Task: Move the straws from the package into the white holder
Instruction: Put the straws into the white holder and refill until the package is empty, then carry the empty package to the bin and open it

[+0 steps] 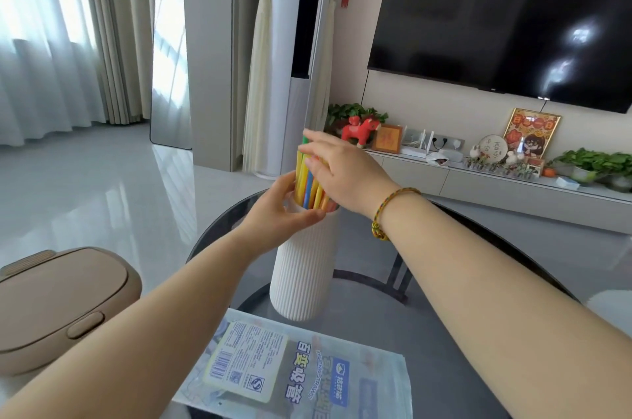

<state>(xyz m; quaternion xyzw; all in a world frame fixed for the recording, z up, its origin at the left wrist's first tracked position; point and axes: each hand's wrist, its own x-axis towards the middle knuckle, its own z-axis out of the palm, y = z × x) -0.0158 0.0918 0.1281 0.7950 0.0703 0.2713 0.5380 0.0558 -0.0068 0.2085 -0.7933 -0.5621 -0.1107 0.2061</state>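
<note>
A tall white ribbed holder (302, 268) stands upright on the round dark glass table (444, 316). A bundle of coloured straws (307, 184), yellow, blue, green and orange, sticks up out of its mouth. My left hand (278, 213) grips the holder's rim, thumb along the front edge. My right hand (337, 167) rests over the tops of the straws, fingers spread across them. The clear plastic straw package (297, 374) lies flat on the table in front of the holder and looks empty.
A beige lidded bin (58, 302) stands left of the table. Beyond the table runs a low TV cabinet (496, 186) with plants, frames and a red toy horse, under a wall-mounted TV (506, 15). Glossy floor and curtains lie to the left.
</note>
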